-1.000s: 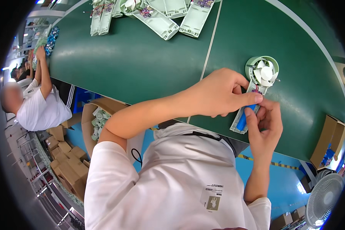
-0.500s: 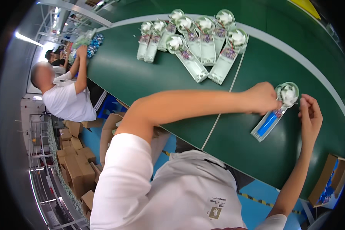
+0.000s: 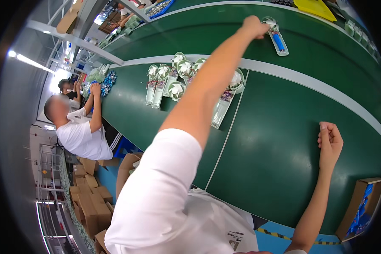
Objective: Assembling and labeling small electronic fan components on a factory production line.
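Reaching far across to the green strip beyond the grey rail, my left hand (image 3: 255, 27) grips the rim of an open handheld fan (image 3: 278, 41). This fan has a round head with white blades, and a blue cylindrical battery lies in its pale handle. My right hand (image 3: 331, 142) is over the right side of the near table, its fingers curled in and the thumb against them, with nothing visible in it. Several similar open fans (image 3: 158, 93) without blue batteries lie in a group left of centre, partly hidden behind my left arm.
A cardboard box (image 3: 360, 207) with blue pieces stands at the right table edge. The grey rail (image 3: 321, 89) divides the near table from the far strip. A yellow tray (image 3: 315, 9) is at the back. Another person (image 3: 82, 122) works at the left, near stacked cartons (image 3: 91, 207).
My left hand has carried the fan with the blue battery from the near table over the rail to the far strip. My right hand has drawn away from the fan and its fingers have curled.
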`<action>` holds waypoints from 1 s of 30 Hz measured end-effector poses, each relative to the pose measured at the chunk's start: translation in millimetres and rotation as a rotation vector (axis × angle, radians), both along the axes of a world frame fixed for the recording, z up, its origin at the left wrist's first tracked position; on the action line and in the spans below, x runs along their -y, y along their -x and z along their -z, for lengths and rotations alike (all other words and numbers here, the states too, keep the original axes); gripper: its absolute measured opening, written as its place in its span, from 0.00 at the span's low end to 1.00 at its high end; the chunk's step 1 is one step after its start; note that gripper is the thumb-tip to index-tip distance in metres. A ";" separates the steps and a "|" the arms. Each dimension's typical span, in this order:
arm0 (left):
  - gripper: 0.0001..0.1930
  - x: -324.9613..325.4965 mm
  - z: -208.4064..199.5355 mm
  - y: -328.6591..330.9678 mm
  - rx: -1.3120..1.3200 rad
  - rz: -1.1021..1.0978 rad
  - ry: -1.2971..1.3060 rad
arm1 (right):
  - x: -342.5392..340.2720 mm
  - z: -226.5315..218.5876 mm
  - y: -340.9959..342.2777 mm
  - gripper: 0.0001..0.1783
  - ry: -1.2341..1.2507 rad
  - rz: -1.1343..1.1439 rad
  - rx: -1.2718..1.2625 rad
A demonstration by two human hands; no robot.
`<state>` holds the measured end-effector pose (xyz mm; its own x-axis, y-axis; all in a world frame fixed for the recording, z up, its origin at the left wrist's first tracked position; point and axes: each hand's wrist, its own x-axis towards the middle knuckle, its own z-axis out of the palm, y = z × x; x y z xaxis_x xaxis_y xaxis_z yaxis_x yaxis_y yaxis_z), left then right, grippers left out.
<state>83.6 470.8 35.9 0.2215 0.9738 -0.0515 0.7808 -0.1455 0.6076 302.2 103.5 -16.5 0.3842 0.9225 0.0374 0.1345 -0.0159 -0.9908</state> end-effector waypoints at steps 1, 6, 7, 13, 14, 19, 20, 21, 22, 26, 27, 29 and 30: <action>0.20 4.2 -16.7 10.3 -0.272 0.086 -0.125 | 1.2 -2.0 -0.7 0.09 -0.009 -0.005 -0.002; 0.30 120.2 -84.8 70.2 -0.566 0.621 -0.105 | -2.6 -5.8 3.1 0.09 0.006 -0.003 0.006; 0.31 145.0 -97.4 75.3 -0.676 0.669 0.029 | -3.3 -6.0 3.3 0.09 0.003 -0.002 0.013; 0.26 185.3 -79.3 92.4 -0.669 0.766 -0.040 | -2.8 0.1 -2.5 0.09 0.000 0.008 0.067; 0.24 189.1 -76.2 93.4 -0.627 0.793 -0.028 | -2.7 0.5 -3.3 0.09 -0.009 0.006 0.088; 0.25 228.7 -42.9 98.4 -0.408 0.810 -0.110 | 1.2 1.0 2.1 0.09 -0.020 -0.007 0.156; 0.26 243.9 -33.1 96.1 -0.280 0.803 -0.157 | 3.3 1.6 2.0 0.09 -0.037 -0.017 0.173; 0.26 260.0 -24.7 93.2 -0.154 0.793 -0.200 | 3.9 2.6 4.2 0.09 -0.024 -0.016 0.182; 0.27 277.7 -20.1 88.5 -0.071 0.785 -0.177 | 4.2 1.4 6.7 0.10 -0.050 -0.016 0.210; 0.24 343.2 4.8 77.9 0.225 0.655 -0.211 | 26.1 -8.2 27.1 0.11 -0.012 0.010 0.191; 0.24 355.0 12.6 77.1 0.306 0.583 -0.258 | 34.8 -15.4 35.9 0.11 0.007 0.004 0.204; 0.23 379.0 9.0 85.6 0.414 0.432 -0.235 | 69.0 -32.4 54.8 0.11 0.158 -0.029 0.122; 0.23 391.6 4.0 92.8 0.494 0.290 -0.231 | 87.5 -39.1 63.1 0.11 0.203 -0.042 0.117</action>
